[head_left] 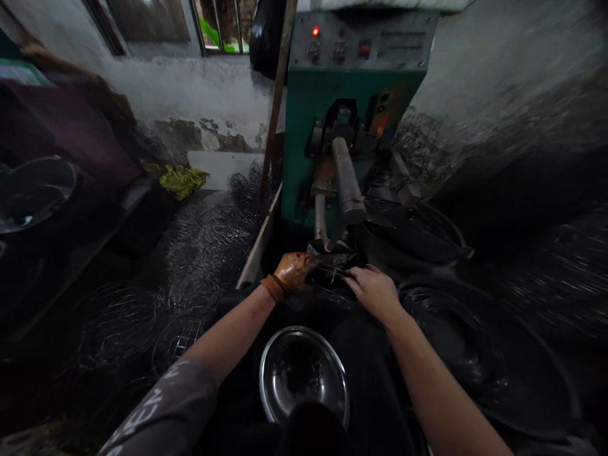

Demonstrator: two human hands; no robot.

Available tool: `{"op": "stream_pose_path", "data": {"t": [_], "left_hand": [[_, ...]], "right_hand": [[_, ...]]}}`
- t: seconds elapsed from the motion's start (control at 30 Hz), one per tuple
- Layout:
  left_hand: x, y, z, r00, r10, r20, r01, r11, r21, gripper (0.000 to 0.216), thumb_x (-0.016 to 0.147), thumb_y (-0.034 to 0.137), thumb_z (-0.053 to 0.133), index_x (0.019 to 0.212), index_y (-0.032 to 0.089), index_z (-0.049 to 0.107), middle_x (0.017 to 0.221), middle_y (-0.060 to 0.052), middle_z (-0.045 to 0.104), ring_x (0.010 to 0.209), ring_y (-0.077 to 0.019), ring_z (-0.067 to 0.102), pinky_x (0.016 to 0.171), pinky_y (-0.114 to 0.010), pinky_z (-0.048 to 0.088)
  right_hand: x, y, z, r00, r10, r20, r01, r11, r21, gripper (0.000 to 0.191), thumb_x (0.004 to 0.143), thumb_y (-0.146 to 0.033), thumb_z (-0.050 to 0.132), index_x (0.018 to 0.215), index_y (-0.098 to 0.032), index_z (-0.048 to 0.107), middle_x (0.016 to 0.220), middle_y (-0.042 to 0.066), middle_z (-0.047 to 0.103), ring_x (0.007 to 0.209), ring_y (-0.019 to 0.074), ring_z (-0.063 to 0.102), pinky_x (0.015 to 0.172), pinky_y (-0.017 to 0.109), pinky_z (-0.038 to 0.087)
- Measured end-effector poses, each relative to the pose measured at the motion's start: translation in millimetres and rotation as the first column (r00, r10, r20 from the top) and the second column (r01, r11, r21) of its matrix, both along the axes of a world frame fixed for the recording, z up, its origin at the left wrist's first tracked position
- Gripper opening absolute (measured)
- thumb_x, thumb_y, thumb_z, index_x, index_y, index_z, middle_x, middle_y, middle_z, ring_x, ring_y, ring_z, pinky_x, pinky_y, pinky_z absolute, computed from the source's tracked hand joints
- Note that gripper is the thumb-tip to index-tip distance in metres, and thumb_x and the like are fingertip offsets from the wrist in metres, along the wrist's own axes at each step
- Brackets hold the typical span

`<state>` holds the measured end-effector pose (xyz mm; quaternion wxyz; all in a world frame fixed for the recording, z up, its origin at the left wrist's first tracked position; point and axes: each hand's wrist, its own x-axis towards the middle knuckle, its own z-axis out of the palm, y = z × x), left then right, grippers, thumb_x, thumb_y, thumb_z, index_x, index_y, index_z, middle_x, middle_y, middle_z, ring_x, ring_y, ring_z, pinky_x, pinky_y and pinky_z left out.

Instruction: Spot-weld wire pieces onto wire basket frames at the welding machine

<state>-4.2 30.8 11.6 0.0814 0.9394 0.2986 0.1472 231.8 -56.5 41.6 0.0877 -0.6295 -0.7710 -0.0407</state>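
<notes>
My left hand [292,271], in an orange-brown glove, grips the left side of a dark wire piece [332,269] that lies under the metal arm [346,180] of a green machine [351,95]. My bare right hand [373,290] rests on the right side of the same wire piece, fingers curled over its thin wires. Both hands sit just below the machine's lower electrode. The piece itself is dark and hard to make out in detail.
A shiny steel bowl [304,373] sits close to me between my arms. Piles of wire baskets [204,253] lie to the left, more wire rings [475,329] to the right. A red lamp [315,30] glows on the control panel. A yellow rag [180,179] lies by the wall.
</notes>
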Motion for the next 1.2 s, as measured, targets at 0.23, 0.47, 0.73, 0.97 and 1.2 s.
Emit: {"op": "stream_pose_path", "data": {"t": [0.23,0.47,0.73,0.97,1.2], "left_hand": [[7,-8,-5.6,0.999,-0.036,-0.007,0.035,0.996,-0.085,0.070,0.072,0.057,0.077,0.130,0.018,0.064,0.112,-0.011,0.069,0.103,-0.0330,0.066,0.089,-0.041,0.051],[10,-12,-6.5,0.992,-0.078,-0.095,0.068,0.993,-0.100,0.069,0.075,0.055,0.075,0.133,0.020,0.063,0.122,-0.010,0.068,0.110,-0.0322,0.066,0.092,-0.040,0.053],[10,-14,-9.0,0.985,-0.067,-0.156,0.052,0.994,-0.100,0.062,0.077,0.049,0.073,0.132,0.021,0.064,0.121,-0.009,0.068,0.107,-0.0323,0.067,0.090,-0.042,0.055],[7,-10,-11.8,0.997,-0.071,0.037,0.076,0.984,-0.158,0.070,0.072,0.043,0.080,0.136,0.020,0.061,0.128,-0.012,0.066,0.117,-0.0341,0.063,0.102,-0.045,0.051],[-35,-1,-12.8,0.808,0.138,0.573,0.142,0.898,-0.417,0.126,0.061,0.053,0.092,0.162,0.017,0.025,0.157,-0.018,0.040,0.143,-0.0354,0.043,0.121,-0.049,0.037]], "right_hand": [[5,-17,-15.3,0.999,-0.044,-0.015,0.043,0.999,-0.028,0.016,0.094,-0.021,0.061,0.106,-0.018,0.071,0.095,0.011,0.076,0.090,0.0283,0.069,0.077,0.034,0.048],[6,-29,-39.3,0.995,-0.004,-0.096,0.011,0.997,0.080,0.017,0.094,-0.019,0.059,0.106,-0.018,0.070,0.098,0.012,0.077,0.089,0.0269,0.072,0.077,0.034,0.054],[17,-19,-41.5,0.987,0.123,-0.101,-0.127,0.991,-0.037,0.021,0.094,-0.019,0.056,0.110,-0.018,0.069,0.103,0.012,0.076,0.093,0.0277,0.072,0.079,0.036,0.056],[30,-7,-25.8,0.958,0.260,-0.119,-0.266,0.963,-0.034,0.017,0.095,-0.021,0.053,0.099,-0.019,0.069,0.092,0.010,0.075,0.086,0.0266,0.071,0.078,0.036,0.056],[52,-51,-3.8,0.966,0.225,-0.125,-0.153,0.892,0.425,0.023,0.102,-0.029,0.050,0.115,-0.020,0.066,0.096,0.009,0.076,0.082,0.0265,0.072,0.076,0.037,0.057]]}}
